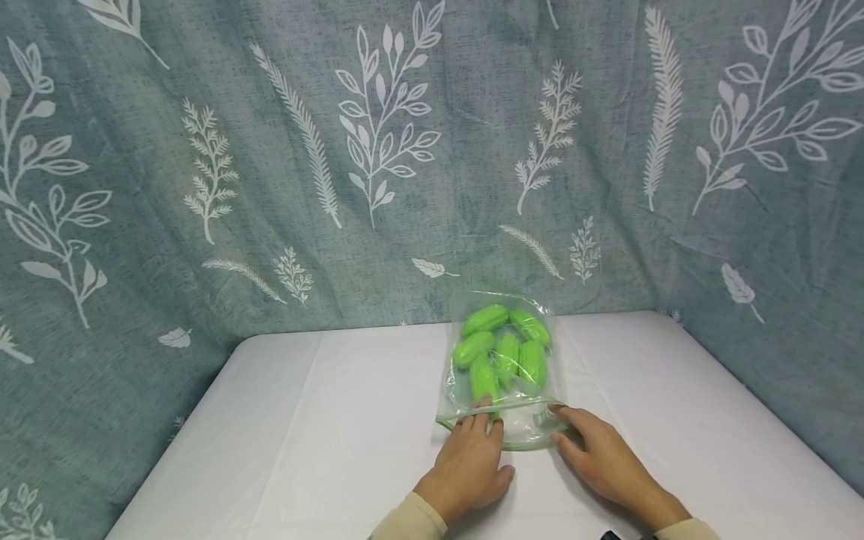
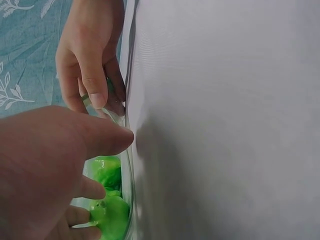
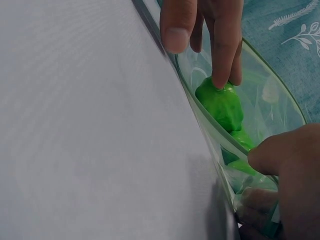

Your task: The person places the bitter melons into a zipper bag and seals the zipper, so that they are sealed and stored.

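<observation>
A clear zip bag with a green-edged mouth lies on the table, its opening towards me. Several bright green, oblong, lumpy pieces are inside; they look like vegetables, exact kind unclear. My left hand reaches into the mouth with fingers fairly straight. In the right wrist view, its fingertips touch the puckered end of the nearest green piece. My right hand holds the bag's rim at the right side of the mouth, thumb on the near edge; some of its fingers show through the plastic.
A white cloth covers the table. Behind it and along both sides hangs a blue-green curtain printed with white leaves; the bag's far end lies close to it. A small black object shows near my right wrist.
</observation>
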